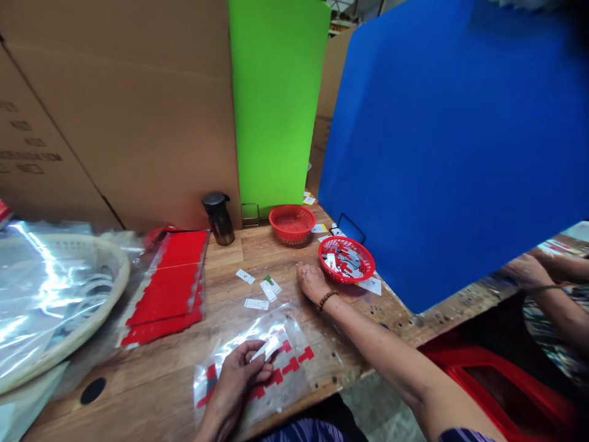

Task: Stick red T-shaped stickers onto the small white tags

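Note:
My left hand (237, 374) pinches a small white card (268, 347) between thumb and fingers. Beneath it lies a clear plastic sheet (297, 325) with rows of red T-shaped pieces (289, 367). My right hand (313, 282), with a beaded bracelet at the wrist, rests at the left side of a red basket (347, 260). Its fingers are curled, and whatever they may hold is hidden. Red, white and grey flat pieces fill that basket. Several small white cards (256, 304) lie loose on the wooden table between the hands and the back.
Another red basket (292, 224) and a dark lidded bottle (219, 218) stand behind. Red sheets (170, 276) lie at left beside a large plastic-covered basket (117, 288). Green (278, 104) and blue (455, 135) panels border the table; another person's hands (529, 270) show at right.

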`<state>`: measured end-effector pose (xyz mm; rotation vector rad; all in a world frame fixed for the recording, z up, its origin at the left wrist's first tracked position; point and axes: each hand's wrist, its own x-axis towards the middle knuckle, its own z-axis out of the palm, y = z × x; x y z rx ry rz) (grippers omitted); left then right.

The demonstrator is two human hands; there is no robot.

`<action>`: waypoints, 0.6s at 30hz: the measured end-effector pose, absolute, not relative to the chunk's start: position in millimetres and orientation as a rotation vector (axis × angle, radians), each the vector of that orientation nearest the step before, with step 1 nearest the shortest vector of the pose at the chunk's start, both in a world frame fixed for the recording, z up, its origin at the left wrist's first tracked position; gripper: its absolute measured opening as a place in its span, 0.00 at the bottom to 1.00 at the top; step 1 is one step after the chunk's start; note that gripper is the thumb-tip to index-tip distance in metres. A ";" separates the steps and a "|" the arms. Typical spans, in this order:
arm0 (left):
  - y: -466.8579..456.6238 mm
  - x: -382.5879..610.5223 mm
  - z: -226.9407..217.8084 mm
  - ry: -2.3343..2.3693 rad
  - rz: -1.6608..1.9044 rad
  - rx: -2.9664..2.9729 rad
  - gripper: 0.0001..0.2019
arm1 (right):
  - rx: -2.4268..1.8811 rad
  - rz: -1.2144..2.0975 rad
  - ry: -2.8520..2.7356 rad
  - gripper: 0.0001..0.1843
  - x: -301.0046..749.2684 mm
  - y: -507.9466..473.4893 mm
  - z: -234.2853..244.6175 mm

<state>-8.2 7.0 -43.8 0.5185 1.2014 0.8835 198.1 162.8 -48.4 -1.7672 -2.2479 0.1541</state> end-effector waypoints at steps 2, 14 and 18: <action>5.7 -8.4 -42.3 1.205 0.894 0.518 0.19 | -1.783 0.216 -2.199 0.16 196.1 163.7 -43.8; 2.0 -3.0 -37.6 1.199 0.851 0.455 0.19 | -1.606 0.703 -1.812 0.13 227.3 146.6 -12.0; 1.9 -3.6 -39.0 1.172 0.849 0.459 0.20 | -1.539 0.768 -1.681 0.13 247.0 137.5 -3.7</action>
